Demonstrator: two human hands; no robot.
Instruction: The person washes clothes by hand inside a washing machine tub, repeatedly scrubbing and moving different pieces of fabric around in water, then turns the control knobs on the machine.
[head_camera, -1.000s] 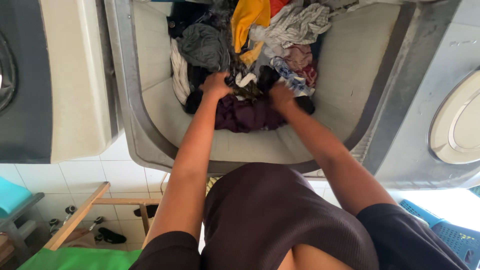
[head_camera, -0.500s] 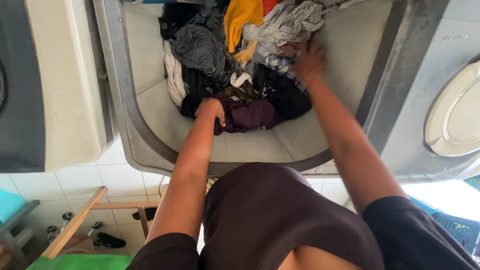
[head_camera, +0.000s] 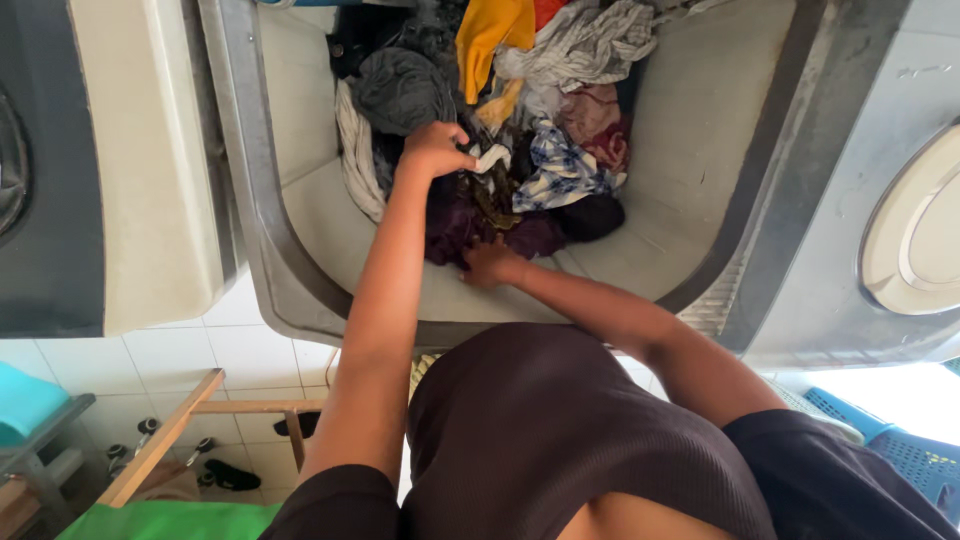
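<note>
Laundry corner, tiled floor (head_camera: 200, 350); a cream washing machine (head_camera: 130, 150) is set at the far left. Beside it, a grey tub (head_camera: 290, 270) is filled with a pile of clothes (head_camera: 560, 110).

- Left hand (head_camera: 435, 150): raised since half a second ago, fingers closed on a white scrap of cloth (head_camera: 490, 158) at the pile's middle.
- Right hand (head_camera: 490, 265): drawn back from the far side of the pile and laid on a dark purple garment (head_camera: 455, 225) at the near edge; fingers curled into it, grip cannot be told.
- Handling is thereby shifted to the dark items nearest the body.
- Round white lid (head_camera: 915, 230), far right.
</note>
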